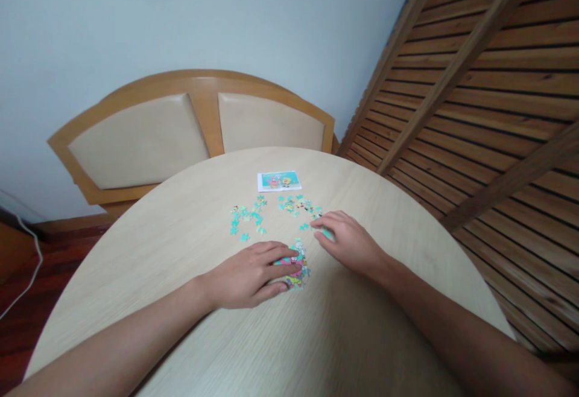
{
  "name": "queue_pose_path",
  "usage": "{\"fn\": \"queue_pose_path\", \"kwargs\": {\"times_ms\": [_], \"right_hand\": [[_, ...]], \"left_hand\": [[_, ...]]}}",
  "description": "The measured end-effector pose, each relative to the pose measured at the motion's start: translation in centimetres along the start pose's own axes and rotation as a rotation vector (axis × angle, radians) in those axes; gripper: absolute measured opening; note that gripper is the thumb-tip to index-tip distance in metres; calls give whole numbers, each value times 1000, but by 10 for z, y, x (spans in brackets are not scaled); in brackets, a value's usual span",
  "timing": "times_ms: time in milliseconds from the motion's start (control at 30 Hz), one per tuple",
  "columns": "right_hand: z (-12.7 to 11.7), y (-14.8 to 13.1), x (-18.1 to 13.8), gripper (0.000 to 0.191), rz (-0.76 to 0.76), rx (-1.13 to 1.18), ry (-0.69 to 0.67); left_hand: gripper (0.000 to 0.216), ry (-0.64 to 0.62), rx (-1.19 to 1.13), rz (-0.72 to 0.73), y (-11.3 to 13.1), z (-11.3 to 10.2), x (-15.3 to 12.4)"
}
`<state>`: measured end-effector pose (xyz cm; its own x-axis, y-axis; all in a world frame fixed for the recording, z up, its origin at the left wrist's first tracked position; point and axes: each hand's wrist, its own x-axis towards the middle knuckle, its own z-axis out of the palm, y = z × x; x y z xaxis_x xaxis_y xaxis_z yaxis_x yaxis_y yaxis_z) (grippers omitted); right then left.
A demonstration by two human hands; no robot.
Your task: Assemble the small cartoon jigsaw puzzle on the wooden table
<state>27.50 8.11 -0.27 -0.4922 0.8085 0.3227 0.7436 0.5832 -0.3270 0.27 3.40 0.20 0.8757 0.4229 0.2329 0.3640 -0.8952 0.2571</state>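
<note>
A partly joined cluster of jigsaw pieces (299, 264) lies on the round pale wooden table (190, 204). My left hand (251, 273) lies flat on the table with its fingers stretched out, fingertips pressing on the cluster's left side. My right hand (348, 240) rests palm down just right of it, fingers together over a turquoise piece (326, 234) and reaching toward loose pieces. Several loose turquoise pieces (246, 219) lie scattered beyond my left hand, and another group (299, 205) beyond my right. A small reference picture card (278, 180) lies farther back.
A wooden bench back with two beige cushions (190, 125) stands behind the table against a pale wall. A slatted wooden panel (488, 95) leans at the right. A white cable (27, 264) hangs at the far left over a red-brown floor.
</note>
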Motion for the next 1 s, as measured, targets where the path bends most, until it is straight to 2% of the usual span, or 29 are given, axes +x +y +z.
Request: {"fn": "queue_pose_path", "kwargs": {"times_ms": [167, 400, 567, 800, 1000], "right_hand": [[1, 19, 1, 31, 197, -60, 46], [5, 19, 0, 42, 262, -113, -32], [3, 21, 0, 42, 324, -140, -44], [6, 18, 1, 42, 284, -117, -29], [19, 11, 7, 56, 145, -109, -79]], "left_hand": [[42, 4, -1, 7, 0, 0, 0], [41, 8, 0, 9, 0, 0, 0], [41, 15, -3, 13, 0, 0, 0], [41, 18, -4, 6, 1, 0, 1], [40, 13, -1, -21, 1, 2, 2]]}}
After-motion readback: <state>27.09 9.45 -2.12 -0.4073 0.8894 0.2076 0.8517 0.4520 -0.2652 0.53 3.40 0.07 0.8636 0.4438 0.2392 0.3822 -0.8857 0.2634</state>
